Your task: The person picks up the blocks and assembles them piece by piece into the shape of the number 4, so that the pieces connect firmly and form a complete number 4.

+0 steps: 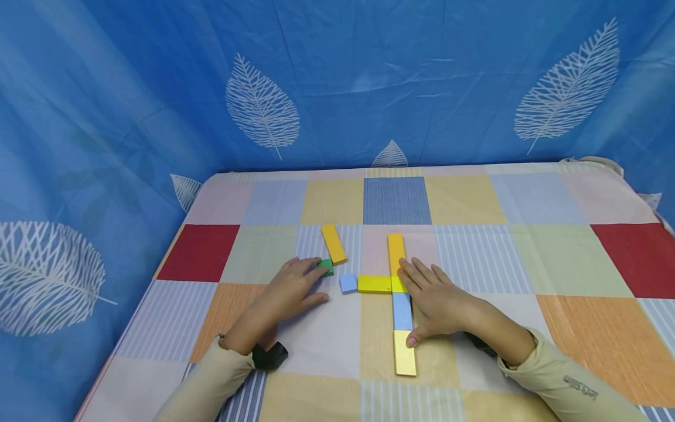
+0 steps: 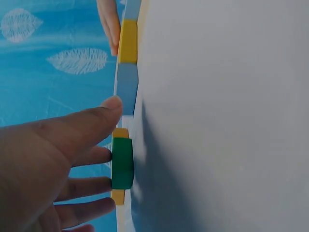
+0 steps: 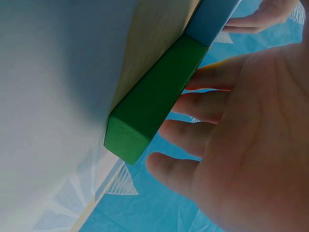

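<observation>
My left hand point(image 1: 295, 288) has its fingertips at a small green block point(image 1: 325, 267), thumb held apart. In the left wrist view this green block point(image 2: 122, 163) stands right by the spread fingers. Flat over a column of blocks lies my right hand point(image 1: 436, 298), fingers straight. The column shows an orange block point(image 1: 395, 253), a light blue block point(image 1: 402, 310) and a pale yellow block point(image 1: 405, 353), with the thumb on the last. A yellow block point(image 1: 374, 285) extends left, ending at a light blue square block point(image 1: 348, 283). A long green block point(image 3: 157, 92) lies by the right fingers.
A second orange block point(image 1: 334, 244) lies angled just beyond the small green one. The patchwork cloth point(image 1: 316, 346) covers the table. Behind it hangs a blue curtain point(image 1: 337, 88) with white leaf prints, and it also runs along the left side.
</observation>
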Demonstrator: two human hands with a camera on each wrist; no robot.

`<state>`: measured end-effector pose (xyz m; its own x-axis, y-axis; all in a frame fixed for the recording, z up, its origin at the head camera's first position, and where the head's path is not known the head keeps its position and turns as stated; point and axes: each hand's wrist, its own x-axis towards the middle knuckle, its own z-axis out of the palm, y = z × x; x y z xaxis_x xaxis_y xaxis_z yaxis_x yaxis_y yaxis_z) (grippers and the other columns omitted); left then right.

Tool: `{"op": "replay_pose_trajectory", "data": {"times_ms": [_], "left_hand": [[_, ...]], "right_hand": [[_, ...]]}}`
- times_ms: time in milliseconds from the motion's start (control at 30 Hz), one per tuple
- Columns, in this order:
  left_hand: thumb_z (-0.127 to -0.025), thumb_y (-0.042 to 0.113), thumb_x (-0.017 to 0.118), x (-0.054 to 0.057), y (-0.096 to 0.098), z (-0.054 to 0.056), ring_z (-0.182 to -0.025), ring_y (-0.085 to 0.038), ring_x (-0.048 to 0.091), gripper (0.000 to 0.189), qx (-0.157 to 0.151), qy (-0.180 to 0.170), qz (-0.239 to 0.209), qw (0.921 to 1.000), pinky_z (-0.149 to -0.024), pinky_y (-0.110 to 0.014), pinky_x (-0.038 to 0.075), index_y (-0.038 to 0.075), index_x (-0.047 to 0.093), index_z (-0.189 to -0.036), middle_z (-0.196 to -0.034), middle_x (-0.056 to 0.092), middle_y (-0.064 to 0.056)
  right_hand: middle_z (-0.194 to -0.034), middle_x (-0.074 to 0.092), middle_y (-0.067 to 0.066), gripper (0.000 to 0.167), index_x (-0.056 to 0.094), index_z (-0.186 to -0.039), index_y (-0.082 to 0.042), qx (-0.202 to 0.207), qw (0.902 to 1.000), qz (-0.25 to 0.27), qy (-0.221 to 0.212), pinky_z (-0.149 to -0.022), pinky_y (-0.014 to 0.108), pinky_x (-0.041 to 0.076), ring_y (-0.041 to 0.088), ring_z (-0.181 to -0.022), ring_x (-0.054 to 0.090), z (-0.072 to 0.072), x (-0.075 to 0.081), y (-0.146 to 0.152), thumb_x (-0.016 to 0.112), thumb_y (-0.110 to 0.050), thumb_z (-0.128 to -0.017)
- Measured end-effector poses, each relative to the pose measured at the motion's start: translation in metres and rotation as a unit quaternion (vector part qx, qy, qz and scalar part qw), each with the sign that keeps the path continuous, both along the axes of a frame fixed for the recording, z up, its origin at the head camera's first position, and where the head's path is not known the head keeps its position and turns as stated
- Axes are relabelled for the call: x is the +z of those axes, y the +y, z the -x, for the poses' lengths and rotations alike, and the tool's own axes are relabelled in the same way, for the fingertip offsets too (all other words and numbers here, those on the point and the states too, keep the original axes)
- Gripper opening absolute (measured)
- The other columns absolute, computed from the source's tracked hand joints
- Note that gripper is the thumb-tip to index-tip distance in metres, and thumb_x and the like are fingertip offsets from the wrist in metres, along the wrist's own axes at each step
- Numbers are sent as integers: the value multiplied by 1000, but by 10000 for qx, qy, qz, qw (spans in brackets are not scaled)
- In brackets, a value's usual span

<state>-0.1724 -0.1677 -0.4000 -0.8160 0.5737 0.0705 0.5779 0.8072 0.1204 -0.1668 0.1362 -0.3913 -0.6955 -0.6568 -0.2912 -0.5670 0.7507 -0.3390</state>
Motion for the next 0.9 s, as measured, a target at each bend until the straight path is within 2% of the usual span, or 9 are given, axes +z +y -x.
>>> {"op": "replay_pose_trajectory", "data": {"times_ms": [200,533,900], "left_hand": [[-82,40,65,-1,6,0,-114,-29,52,51,-190,110,-47,9997,-99,-45,38,9,57,-122,-125,54,-15],[-83,40,64,-3,18,9,-118,-30,49,54,-471,99,-165,9987,-97,-45,40,10,53,-127,-127,51,-15],[-84,48,59,1,29,15,-122,-31,45,60,-507,-292,-44,9983,-101,-47,35,12,49,-131,-134,46,-15]], "right_hand": [[-152,4,22,126,16,-143,5,-14,10000,32,-5,-106,61,8,43,-138,2,0,-1,0,63,-72,-57],[-152,3,21,126,15,-144,4,-6,10000,38,-66,-107,61,7,42,-139,1,-1,-1,0,63,-73,-57],[-152,4,20,125,15,-143,4,-50,9999,16,-110,-107,61,8,41,-139,2,-1,1,1,64,-71,-57]]}}
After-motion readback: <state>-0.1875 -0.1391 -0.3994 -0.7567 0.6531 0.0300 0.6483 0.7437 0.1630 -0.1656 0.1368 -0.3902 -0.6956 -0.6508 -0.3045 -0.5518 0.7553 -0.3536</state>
